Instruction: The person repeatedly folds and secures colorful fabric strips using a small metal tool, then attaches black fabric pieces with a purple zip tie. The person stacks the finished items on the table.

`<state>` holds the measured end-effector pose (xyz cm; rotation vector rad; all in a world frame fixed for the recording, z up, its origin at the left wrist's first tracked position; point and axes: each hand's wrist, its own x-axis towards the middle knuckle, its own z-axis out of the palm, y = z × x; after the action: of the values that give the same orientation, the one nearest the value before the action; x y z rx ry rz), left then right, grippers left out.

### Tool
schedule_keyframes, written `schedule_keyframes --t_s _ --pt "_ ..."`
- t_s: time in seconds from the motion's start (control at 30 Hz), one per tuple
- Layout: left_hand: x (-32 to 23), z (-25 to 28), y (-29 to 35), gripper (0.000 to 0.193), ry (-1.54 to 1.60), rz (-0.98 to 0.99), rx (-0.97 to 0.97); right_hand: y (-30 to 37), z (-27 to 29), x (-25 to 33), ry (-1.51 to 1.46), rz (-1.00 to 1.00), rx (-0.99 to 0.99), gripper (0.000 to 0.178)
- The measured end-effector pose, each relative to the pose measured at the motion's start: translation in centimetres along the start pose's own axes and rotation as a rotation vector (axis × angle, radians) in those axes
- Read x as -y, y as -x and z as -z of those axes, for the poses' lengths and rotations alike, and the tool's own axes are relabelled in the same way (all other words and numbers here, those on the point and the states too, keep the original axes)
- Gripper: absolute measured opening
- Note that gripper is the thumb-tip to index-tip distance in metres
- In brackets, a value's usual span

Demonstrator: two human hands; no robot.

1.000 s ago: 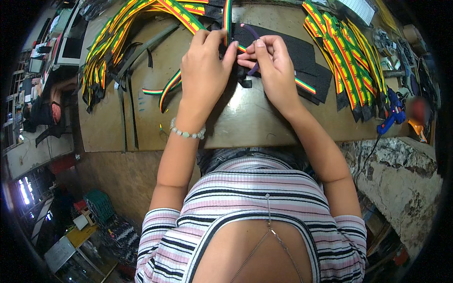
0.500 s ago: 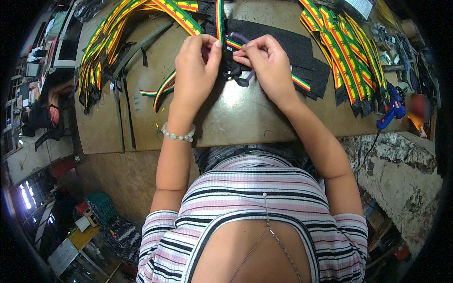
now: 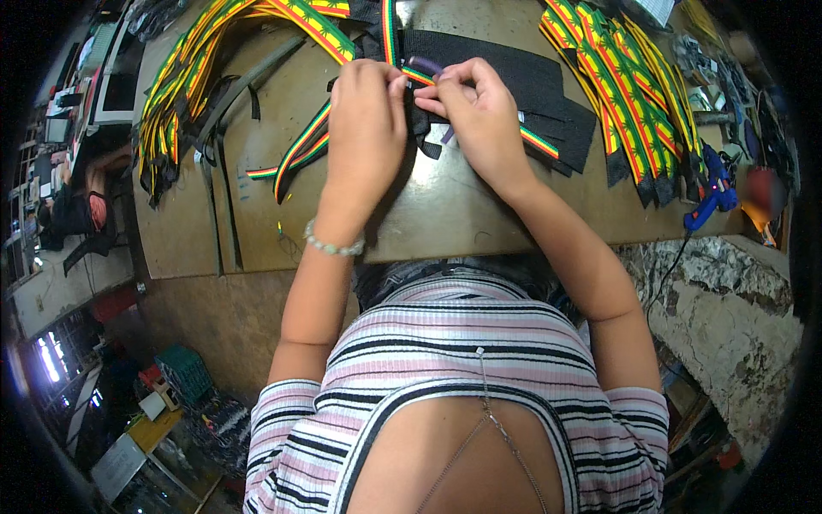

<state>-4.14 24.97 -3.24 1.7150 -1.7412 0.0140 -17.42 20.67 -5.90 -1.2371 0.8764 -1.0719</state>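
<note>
Striped ribbon in red, yellow and green lies between the two hands, on black webbing spread over the worktop. The right hand has its grip closed on a purple strip, beside the ribbon. The left hand hides its fingertips; I cannot tell its grip. Palm-patterned bands lie farther right, near a blue glue gun.

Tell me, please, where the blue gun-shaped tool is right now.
In the head view, the blue gun-shaped tool lies near the right end of the tabletop, just right of the right-hand yellow strap bundle, its cord hanging down in front.
</note>
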Motion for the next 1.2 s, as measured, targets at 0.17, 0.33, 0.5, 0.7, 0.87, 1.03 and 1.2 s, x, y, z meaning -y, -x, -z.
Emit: schedule_keyframes --t_s 0.17,0.33,0.5,0.7,0.87,1.03,1.2 --pt "1.2 0.7 0.9 0.012 0.239 0.082 0.034 0.2 0.4 -0.1 0.279 0.109 0.04 0.01" --pt "1.1 0.7 0.8 0.014 0.358 0.165 0.051 0.4 0.2 0.1 0.214 0.098 0.035 0.009" --pt "1.6 0.6 1.0 0.015 0.307 0.092 0.047 0.6 -0.1 0.3 0.257 0.125 0.05 0.009" --pt "1.3 2.7 1.3 0.023 0.781 0.531 -0.201 0.4 0.2 0.5 0.148 0.055 0.05 0.01" --pt "-0.5 8.1 2.5 0.021 0.39 0.36 0.555 0.2 0.4 0.5 -0.127 -0.059 0.076 0.018" --pt "0.2 4.8 1.4 0.023 0.107 0.128 -0.01 0.2 0.2 0.7 -0.132 -0.058 0.07 0.018" --pt "1.9 3.6 -0.2 0.026 0.109 0.102 0.105 -0.1 0.7 1.3 -0.252 -0.105 0.025 0.018"
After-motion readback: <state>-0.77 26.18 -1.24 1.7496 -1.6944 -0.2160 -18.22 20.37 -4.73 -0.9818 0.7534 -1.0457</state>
